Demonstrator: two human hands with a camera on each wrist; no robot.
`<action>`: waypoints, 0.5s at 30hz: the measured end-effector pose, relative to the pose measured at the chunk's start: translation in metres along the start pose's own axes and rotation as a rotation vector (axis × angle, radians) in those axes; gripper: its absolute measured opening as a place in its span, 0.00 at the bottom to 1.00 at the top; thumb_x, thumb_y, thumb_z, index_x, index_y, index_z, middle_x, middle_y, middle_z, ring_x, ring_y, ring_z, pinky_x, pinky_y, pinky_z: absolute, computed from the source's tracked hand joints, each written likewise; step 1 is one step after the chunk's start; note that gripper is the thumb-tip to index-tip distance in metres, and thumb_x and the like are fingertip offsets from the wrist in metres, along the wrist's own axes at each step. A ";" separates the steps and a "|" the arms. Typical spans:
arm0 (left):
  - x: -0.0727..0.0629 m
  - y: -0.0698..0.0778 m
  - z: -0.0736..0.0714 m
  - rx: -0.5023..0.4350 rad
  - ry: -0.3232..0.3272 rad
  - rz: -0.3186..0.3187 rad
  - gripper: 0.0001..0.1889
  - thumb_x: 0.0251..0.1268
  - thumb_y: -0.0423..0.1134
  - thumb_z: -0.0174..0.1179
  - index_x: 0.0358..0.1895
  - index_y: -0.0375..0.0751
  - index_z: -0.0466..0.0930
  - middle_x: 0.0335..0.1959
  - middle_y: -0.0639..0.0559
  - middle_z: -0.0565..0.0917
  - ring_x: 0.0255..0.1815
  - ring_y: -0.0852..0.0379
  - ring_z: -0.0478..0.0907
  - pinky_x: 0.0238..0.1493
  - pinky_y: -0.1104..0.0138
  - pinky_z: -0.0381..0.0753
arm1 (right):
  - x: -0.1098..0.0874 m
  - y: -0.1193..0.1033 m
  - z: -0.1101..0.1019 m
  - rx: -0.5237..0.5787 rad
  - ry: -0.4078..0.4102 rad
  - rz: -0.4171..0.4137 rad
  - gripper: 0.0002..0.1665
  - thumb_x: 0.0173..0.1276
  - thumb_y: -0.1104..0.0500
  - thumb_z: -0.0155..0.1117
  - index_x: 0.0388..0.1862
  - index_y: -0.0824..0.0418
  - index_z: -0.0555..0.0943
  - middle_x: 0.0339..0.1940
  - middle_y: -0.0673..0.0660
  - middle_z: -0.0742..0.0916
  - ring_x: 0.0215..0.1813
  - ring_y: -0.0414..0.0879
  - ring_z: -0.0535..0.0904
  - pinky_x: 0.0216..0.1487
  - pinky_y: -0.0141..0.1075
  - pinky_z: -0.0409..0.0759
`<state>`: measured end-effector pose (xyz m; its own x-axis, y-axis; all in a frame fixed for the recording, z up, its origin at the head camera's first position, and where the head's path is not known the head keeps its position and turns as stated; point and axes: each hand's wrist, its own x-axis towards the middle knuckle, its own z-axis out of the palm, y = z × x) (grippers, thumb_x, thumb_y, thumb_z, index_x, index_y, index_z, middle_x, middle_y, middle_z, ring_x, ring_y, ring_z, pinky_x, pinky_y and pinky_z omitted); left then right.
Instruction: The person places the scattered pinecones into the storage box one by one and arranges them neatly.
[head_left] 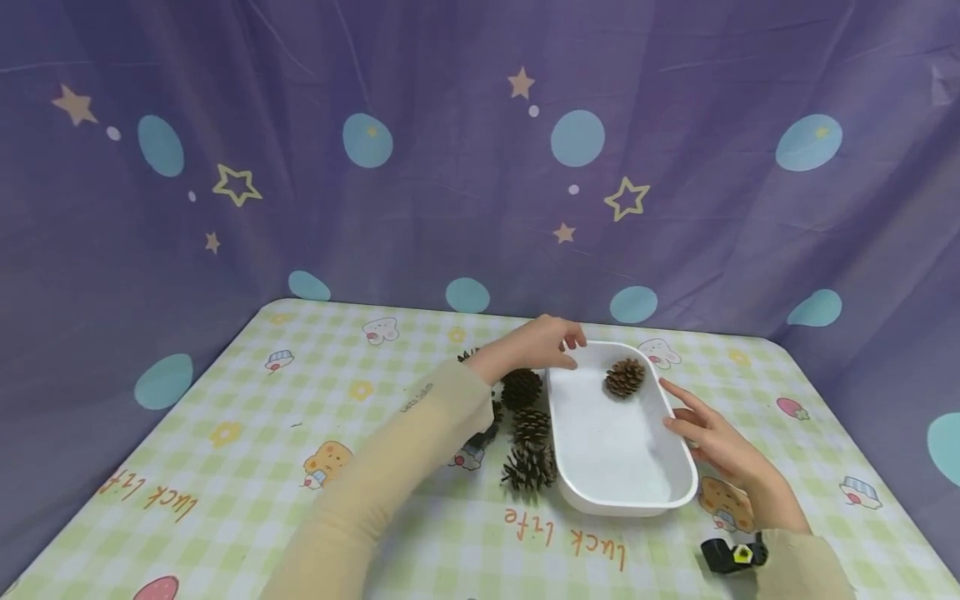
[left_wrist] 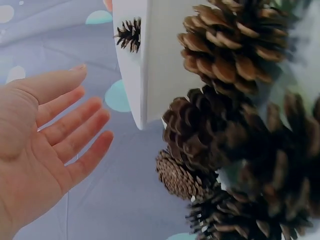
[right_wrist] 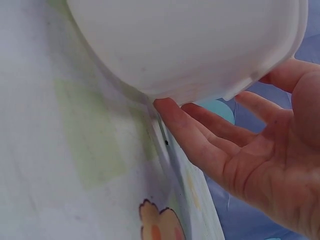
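A white rectangular tray (head_left: 618,454) lies on the table with one brown pine cone (head_left: 625,378) toward its far end. My left hand (head_left: 542,342) is above the tray's far left corner, its fingers extended and nothing between them in the left wrist view. Along the tray's left side, several pine cones (head_left: 531,427) are bunched together, some partly hidden by my left arm. At the tray's right side is my right hand (head_left: 716,442), fingers stretched out. In the right wrist view its fingertips (right_wrist: 167,107) touch the tray's outer wall low down, and its thumb is near the rim.
A green-and-white checked cloth (head_left: 247,483) with printed cartoons and lettering covers the table. Behind the table's far edge hangs a purple curtain (head_left: 450,208) with stars and blue spots. A black wrist device (head_left: 735,554) sits by the right sleeve.
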<state>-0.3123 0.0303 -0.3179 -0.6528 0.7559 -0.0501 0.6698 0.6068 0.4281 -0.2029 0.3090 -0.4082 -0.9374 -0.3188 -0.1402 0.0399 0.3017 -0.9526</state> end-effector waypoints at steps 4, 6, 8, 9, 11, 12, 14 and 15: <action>-0.018 -0.003 -0.002 -0.003 0.005 0.020 0.17 0.61 0.40 0.58 0.53 0.42 0.74 0.51 0.50 0.78 0.50 0.54 0.75 0.50 0.70 0.74 | -0.001 0.001 0.000 -0.002 0.001 -0.003 0.40 0.71 0.53 0.49 0.74 0.51 0.40 0.67 0.76 0.58 0.59 0.55 0.71 0.48 0.48 0.78; -0.026 -0.005 -0.002 0.008 0.009 0.025 0.17 0.61 0.40 0.59 0.53 0.42 0.74 0.52 0.50 0.77 0.50 0.55 0.75 0.50 0.69 0.74 | -0.002 0.001 0.000 0.002 -0.003 -0.007 0.40 0.71 0.54 0.49 0.74 0.51 0.40 0.67 0.76 0.58 0.59 0.55 0.71 0.48 0.49 0.78; -0.032 -0.008 -0.002 0.023 0.001 0.012 0.17 0.60 0.41 0.59 0.53 0.44 0.74 0.52 0.51 0.77 0.50 0.56 0.76 0.49 0.69 0.74 | -0.002 0.001 0.000 0.004 -0.005 -0.009 0.40 0.71 0.54 0.48 0.74 0.51 0.40 0.67 0.77 0.58 0.58 0.55 0.71 0.48 0.49 0.78; -0.035 -0.010 -0.002 0.031 0.004 0.012 0.17 0.60 0.40 0.59 0.53 0.44 0.75 0.51 0.51 0.78 0.49 0.55 0.76 0.49 0.69 0.75 | -0.002 0.001 0.000 0.006 -0.005 -0.009 0.40 0.71 0.54 0.48 0.74 0.51 0.40 0.67 0.77 0.57 0.58 0.56 0.71 0.48 0.49 0.78; -0.041 -0.015 -0.002 0.061 0.010 0.009 0.17 0.60 0.41 0.59 0.52 0.45 0.75 0.49 0.52 0.79 0.48 0.56 0.76 0.48 0.69 0.75 | -0.001 0.000 0.000 0.006 -0.005 -0.011 0.40 0.71 0.54 0.48 0.74 0.51 0.40 0.67 0.77 0.57 0.58 0.56 0.71 0.48 0.49 0.78; -0.044 -0.016 -0.002 0.070 0.010 0.007 0.17 0.60 0.41 0.60 0.52 0.44 0.75 0.48 0.52 0.79 0.48 0.55 0.76 0.48 0.68 0.75 | -0.001 0.000 0.001 0.005 -0.005 -0.012 0.40 0.71 0.54 0.48 0.74 0.52 0.40 0.67 0.77 0.57 0.59 0.57 0.71 0.48 0.49 0.78; -0.051 -0.020 -0.003 0.078 0.018 0.015 0.17 0.59 0.41 0.60 0.52 0.43 0.76 0.45 0.50 0.80 0.46 0.54 0.76 0.47 0.66 0.75 | -0.001 -0.001 0.001 0.001 -0.005 -0.013 0.40 0.71 0.54 0.48 0.74 0.52 0.40 0.67 0.77 0.57 0.59 0.58 0.70 0.48 0.50 0.78; -0.054 -0.021 -0.003 0.076 0.021 0.018 0.17 0.59 0.40 0.60 0.51 0.42 0.76 0.45 0.49 0.80 0.45 0.53 0.76 0.46 0.65 0.75 | -0.001 -0.001 0.001 0.001 -0.005 -0.013 0.40 0.71 0.54 0.48 0.74 0.52 0.40 0.67 0.77 0.57 0.59 0.58 0.70 0.48 0.50 0.78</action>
<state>-0.2919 -0.0242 -0.3219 -0.6475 0.7617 -0.0238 0.7056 0.6110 0.3589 -0.2018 0.3084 -0.4074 -0.9361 -0.3272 -0.1289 0.0276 0.2970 -0.9545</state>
